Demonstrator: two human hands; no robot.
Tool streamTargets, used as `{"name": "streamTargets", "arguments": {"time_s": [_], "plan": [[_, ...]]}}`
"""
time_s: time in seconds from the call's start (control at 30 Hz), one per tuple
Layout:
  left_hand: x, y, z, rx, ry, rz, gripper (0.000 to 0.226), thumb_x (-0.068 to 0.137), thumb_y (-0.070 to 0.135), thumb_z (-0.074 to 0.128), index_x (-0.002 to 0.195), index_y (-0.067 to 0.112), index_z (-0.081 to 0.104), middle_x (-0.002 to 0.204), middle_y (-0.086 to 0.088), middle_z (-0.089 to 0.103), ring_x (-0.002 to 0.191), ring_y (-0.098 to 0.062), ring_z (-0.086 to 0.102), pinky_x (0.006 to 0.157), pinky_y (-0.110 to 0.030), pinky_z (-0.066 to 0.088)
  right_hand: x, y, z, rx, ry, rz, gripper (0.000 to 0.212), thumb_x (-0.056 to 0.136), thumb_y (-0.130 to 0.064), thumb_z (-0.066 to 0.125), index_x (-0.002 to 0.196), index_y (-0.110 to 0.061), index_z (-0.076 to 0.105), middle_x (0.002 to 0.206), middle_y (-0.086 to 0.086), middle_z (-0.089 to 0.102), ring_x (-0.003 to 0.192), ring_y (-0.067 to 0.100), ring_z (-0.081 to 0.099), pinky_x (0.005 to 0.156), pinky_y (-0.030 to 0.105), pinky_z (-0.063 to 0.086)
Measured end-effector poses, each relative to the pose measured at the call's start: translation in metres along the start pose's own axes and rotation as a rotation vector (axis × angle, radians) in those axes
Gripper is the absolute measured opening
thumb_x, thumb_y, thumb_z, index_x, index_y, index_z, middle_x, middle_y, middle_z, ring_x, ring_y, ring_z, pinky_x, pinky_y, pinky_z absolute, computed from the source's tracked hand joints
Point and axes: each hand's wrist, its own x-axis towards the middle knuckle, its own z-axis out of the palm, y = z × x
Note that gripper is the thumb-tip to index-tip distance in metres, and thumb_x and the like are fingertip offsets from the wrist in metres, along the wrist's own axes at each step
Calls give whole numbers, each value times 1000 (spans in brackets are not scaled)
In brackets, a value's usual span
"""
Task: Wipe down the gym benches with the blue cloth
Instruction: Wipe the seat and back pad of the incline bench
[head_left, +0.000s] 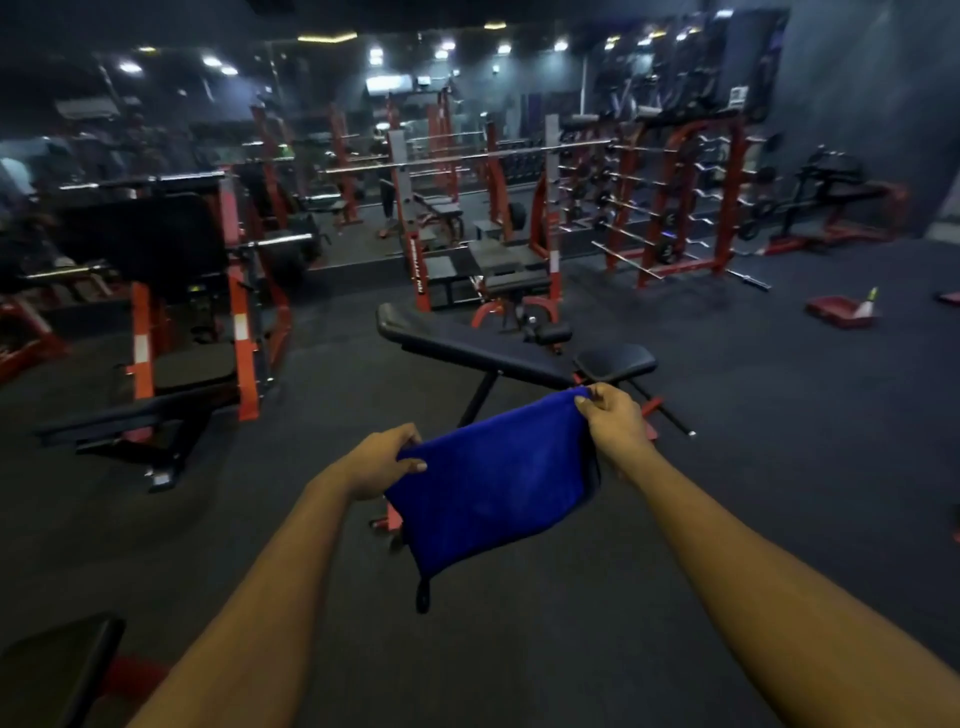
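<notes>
Between both hands (498, 441), blue cloth (493, 488) stretched, rising rightward

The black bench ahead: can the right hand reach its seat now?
Likely yes, perhaps after a step: nothing stands between the right hand and the bench, though it pinches the blue cloth.

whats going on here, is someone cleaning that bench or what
A person in a gym holds a blue cloth spread between both hands. The left hand pinches one upper corner and the right hand pinches the other. The cloth hangs in the air in front of the black bench, so wiping has not begun.
</notes>
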Motion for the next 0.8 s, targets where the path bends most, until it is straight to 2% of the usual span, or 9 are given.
{"name": "streamTargets", "arguments": {"time_s": [0.07, 0.13, 0.2, 0.37, 0.47, 0.57, 0.63, 0.7, 0.8], "plan": [[37, 7, 8, -15, 0, 22, 6, 100, 23, 56, 101, 22, 50, 105, -3, 64, 91, -18, 64, 73, -34, 51, 28, 13, -14, -3, 16, 35, 14, 99, -23, 57, 104, -13, 66, 97, 4, 70, 94, 21, 65, 87, 42, 52], [81, 17, 13, -50, 65, 29, 4, 102, 21, 52, 103, 19, 48, 101, -7, 64, 86, -22, 65, 68, -34, 51, 64, 27, -24, -37, 45, 59, 9, 99, -22, 58, 100, -15, 63, 93, 1, 67, 89, 19, 63, 79, 37, 51], [129, 25, 13, -105, 152, 36, 6, 101, 21, 53, 104, 16, 50, 97, -7, 64, 83, -26, 65, 66, -36, 52, 103, 40, -30, -42, 102, 106, 2, 98, -16, 60, 99, -15, 62, 92, 2, 66, 87, 19, 62, 78, 38, 52], [255, 51, -2, -129, 141, 183, 19, 90, 28, 70, 99, 17, 56, 99, 1, 61, 88, -14, 59, 69, -27, 44, 202, 65, -42, 37, 219, 181, 22, 90, -1, 66, 85, -21, 59, 91, -1, 66, 92, 19, 64, 83, 36, 54], [337, 74, -12, -163, 152, 225, 23, 92, 30, 69, 100, 13, 56, 100, -1, 60, 90, -18, 59, 73, -34, 50, 263, 73, -58, 162, 292, 202, 12, 94, -7, 63, 93, -19, 60, 96, 2, 66, 88, 18, 62, 78, 36, 53], [401, 100, -4, -199, 61, 160, 25, 96, 31, 63, 94, 9, 52, 92, -8, 62, 80, -23, 59, 67, -35, 49, 312, 94, -78, 115, 299, 306, 9, 99, -19, 57, 91, -22, 54, 94, 5, 61, 81, 20, 57, 75, 43, 52], [454, 124, 6, -208, 56, 133, 24, 97, 30, 61, 92, 10, 49, 90, -9, 60, 78, -23, 57, 63, -33, 46, 357, 112, -95, 29, 315, 289, 6, 102, -25, 53, 100, -20, 52, 94, 3, 58, 78, 16, 55, 64, 33, 46], [494, 150, 12, -207, 75, 96, 20, 97, 25, 62, 97, 11, 48, 95, -8, 58, 80, -21, 58, 60, -29, 47, 391, 122, -104, -36, 332, 256, 13, 103, -26, 51, 106, -14, 49, 95, 2, 54, 75, 9, 51, 56, 25, 37], [572, 210, 35, -241, 122, 81, 29, 92, 23, 69, 105, 9, 48, 100, -6, 55, 80, -16, 55, 57, -26, 44, 464, 148, -118, -1, 308, 171, 16, 99, -23, 59, 103, -10, 51, 92, 3, 55, 77, 11, 52, 58, 24, 37]]}}
